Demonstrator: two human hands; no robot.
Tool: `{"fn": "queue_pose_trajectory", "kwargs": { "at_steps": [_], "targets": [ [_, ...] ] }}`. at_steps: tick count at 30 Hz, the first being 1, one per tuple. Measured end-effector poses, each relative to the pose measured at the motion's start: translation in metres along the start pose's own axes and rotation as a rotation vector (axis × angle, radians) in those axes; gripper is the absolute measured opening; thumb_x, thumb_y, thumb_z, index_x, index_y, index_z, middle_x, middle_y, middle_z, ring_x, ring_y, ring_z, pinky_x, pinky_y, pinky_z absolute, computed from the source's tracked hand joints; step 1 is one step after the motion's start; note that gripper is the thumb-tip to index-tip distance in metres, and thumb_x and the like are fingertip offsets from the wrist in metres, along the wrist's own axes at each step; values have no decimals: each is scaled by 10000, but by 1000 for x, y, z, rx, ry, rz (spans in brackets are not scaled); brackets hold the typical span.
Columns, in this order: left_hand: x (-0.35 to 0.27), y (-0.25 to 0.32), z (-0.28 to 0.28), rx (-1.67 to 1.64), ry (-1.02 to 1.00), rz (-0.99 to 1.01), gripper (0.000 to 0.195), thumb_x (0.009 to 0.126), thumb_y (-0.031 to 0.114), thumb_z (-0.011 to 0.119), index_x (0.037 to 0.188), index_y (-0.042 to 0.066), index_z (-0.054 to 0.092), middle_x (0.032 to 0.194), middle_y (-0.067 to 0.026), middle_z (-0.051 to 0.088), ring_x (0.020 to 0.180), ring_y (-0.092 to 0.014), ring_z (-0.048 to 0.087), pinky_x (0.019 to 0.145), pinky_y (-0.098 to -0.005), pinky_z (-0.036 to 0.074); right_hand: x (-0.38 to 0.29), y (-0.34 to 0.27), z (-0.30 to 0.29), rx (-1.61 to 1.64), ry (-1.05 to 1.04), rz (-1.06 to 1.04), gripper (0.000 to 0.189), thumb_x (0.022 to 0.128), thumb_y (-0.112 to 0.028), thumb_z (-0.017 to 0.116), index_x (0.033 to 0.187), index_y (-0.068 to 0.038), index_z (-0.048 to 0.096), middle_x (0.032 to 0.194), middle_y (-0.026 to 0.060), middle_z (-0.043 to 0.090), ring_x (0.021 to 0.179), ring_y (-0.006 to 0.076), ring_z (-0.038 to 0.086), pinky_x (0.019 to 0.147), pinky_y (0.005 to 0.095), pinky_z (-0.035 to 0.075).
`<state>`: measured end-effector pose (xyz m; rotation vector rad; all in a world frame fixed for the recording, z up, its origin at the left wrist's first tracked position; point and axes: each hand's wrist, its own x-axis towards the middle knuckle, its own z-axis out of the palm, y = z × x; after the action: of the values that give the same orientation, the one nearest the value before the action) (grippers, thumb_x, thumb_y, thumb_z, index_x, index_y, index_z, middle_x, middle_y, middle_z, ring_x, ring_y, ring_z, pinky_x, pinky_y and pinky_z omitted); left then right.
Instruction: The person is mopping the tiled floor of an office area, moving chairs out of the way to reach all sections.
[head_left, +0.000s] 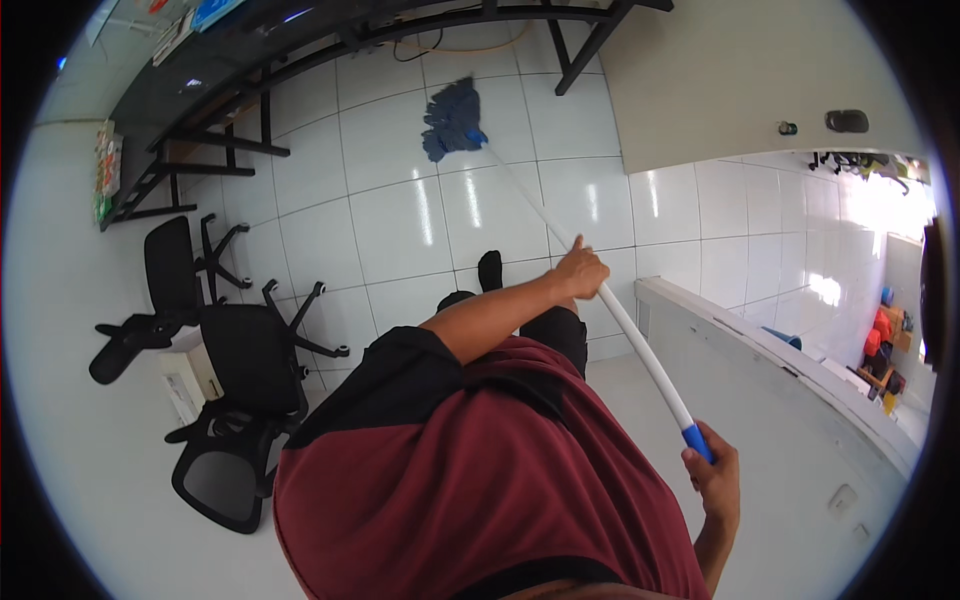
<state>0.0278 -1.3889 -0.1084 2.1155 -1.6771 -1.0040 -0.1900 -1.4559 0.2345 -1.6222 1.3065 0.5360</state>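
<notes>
Both hands are on the long white handle (637, 341) of a string mop. My left hand (581, 271) grips the shaft partway down, with the index finger stretched along it. At the upper end, my right hand (712, 472) is closed around the blue grip (697, 442). The handle slants away from me to the blue mop socket (475, 139). There the dark blue-grey mop head (454, 116) lies spread on the white tiled floor (397, 232), in front of a black-framed desk.
Black metal legs of the desk (274, 82) stand ahead and left. Two black office chairs (251, 360) with wheeled bases are at my left. A beige door (705, 75) stands at the upper right. A low white partition or wall (765, 375) runs close on my right.
</notes>
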Motion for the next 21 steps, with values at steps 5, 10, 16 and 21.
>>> {"fn": "queue_pose_trajectory", "kwargs": {
  "at_steps": [5,10,16,21],
  "targets": [
    [-24,7,22,-231,195,109,102,665,149,585,756,115,612,1040,-136,544,1043,-292,449,961,-589,214,-10,21,31,457,-100,256,452,759,-74,575,1184,21,454,584,-23,413,456,61,389,376,200,306],
    [-4,-48,20,0,352,-247,297,741,175,557,1014,59,556,1210,-225,409,1201,-357,322,951,-579,252,65,39,71,797,-345,219,297,827,-194,526,1074,-39,476,527,-7,402,404,72,359,350,207,265],
    [16,-84,-18,80,321,-398,327,764,147,515,1074,43,516,1278,-227,333,1187,-411,308,955,-528,270,192,13,131,1094,-494,64,178,853,-258,511,911,-98,457,528,-10,386,382,75,301,346,218,239],
    [0,-71,7,118,125,-335,441,771,174,520,1200,99,451,1353,-239,244,1225,-482,211,1007,-519,203,196,48,151,1213,-554,259,154,872,-286,475,834,-151,412,532,-19,382,377,78,285,343,225,219]
  ]
}}
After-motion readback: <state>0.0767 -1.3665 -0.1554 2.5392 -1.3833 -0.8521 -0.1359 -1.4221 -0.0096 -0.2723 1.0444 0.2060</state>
